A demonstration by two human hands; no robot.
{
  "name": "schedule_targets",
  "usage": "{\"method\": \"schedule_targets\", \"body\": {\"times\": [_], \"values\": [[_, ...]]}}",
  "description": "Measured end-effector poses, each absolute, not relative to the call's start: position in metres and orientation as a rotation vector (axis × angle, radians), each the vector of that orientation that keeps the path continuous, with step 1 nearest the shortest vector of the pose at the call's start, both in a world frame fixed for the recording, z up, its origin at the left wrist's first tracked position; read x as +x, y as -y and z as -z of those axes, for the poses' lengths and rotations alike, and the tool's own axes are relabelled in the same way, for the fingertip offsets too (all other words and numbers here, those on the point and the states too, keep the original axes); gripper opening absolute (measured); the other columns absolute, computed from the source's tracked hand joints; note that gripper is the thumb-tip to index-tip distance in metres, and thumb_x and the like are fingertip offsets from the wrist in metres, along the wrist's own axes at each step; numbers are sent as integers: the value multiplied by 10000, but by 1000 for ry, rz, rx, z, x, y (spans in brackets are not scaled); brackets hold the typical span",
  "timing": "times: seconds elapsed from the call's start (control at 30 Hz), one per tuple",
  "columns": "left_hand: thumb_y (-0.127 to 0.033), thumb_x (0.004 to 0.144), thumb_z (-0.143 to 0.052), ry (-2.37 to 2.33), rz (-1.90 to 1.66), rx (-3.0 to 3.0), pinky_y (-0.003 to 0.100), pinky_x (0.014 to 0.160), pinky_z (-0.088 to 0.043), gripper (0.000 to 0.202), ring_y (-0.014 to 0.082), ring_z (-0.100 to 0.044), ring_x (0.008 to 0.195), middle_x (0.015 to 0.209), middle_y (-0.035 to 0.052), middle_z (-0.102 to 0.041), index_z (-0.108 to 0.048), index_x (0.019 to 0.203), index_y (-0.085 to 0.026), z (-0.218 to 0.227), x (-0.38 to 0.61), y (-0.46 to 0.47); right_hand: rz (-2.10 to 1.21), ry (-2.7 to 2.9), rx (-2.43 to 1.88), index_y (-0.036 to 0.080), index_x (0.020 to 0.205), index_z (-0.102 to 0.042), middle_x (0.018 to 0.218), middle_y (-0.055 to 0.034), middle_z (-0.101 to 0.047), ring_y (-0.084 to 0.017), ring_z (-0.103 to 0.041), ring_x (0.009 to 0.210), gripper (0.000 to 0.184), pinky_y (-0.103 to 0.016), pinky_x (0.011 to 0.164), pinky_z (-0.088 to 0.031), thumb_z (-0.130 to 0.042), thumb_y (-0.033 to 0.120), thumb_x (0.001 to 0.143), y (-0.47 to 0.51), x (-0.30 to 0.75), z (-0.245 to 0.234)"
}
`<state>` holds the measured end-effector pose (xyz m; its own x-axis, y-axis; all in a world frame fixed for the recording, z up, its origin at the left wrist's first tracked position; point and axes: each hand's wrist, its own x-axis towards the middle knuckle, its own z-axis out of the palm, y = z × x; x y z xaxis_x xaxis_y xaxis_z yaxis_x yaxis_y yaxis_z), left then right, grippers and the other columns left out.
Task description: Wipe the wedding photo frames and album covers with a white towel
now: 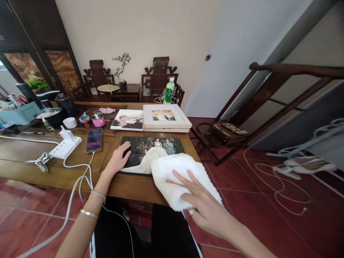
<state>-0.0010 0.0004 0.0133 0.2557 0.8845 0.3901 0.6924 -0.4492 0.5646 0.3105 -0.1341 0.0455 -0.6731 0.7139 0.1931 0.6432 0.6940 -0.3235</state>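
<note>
A dark-backed wedding photo panel [139,147] lies flat near the front edge of the wooden table [134,186]. My left hand [120,157] rests flat on the panel's left edge, thumb apart from the fingers. Over the panel's lower right corner lies a fluffy white cloth [172,163], which also reaches past the table's edge. My right hand [196,193] is on this cloth with several fingers spread across its top; the thumb seems tucked at its near side.
Behind the panel lie a white-framed photo [182,122] and another photo board [129,123]; a green bottle [169,91] stands beyond. To the left are a phone [94,139], a power strip [66,147], a pink cup [98,120] and loose cables. A wooden chair [242,107] stands right.
</note>
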Motion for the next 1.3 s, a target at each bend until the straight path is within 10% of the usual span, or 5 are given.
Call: {"method": "schedule_targets", "body": {"times": [0.17,0.43,0.9,1.3], "values": [[-338,902,-464,-1442,-982,2259,447,1124,-323,407,245,-459,1310,1362,150,-537,-594,1221,-120,-13,-2,-1,-294,2471,-1164,185,812,-664,1409,-138,-478,-281,-370,1350,320,-571,1139,-187,-426,55,643,84,319,-40],[-337,902,-468,-1438,-980,2241,437,1130,-317,400,232,-452,1316,1367,140,-534,-593,1222,-133,-14,-3,-1,-262,2268,-1402,214,955,-686,1034,-37,-727,-259,-622,1088,370,-515,1135,-221,-411,103,733,-32,325,-34],[-340,900,-463,-1424,-990,2247,421,1122,-337,404,240,-469,1302,1347,144,-552,-610,1207,-120,-14,-5,-3,-222,2494,-1104,219,681,-611,1395,-82,-502,-275,-266,1400,274,-594,1144,-148,-424,41,589,121,313,-35],[-355,906,-466,-1430,-998,2240,431,1125,-332,396,231,-464,1307,1361,123,-544,-605,1215,-152,-14,-6,-2,-180,2342,-1329,181,982,-672,1285,-131,-605,-275,-402,1332,391,-554,1114,-225,-426,70,700,-6,317,-31]]}}
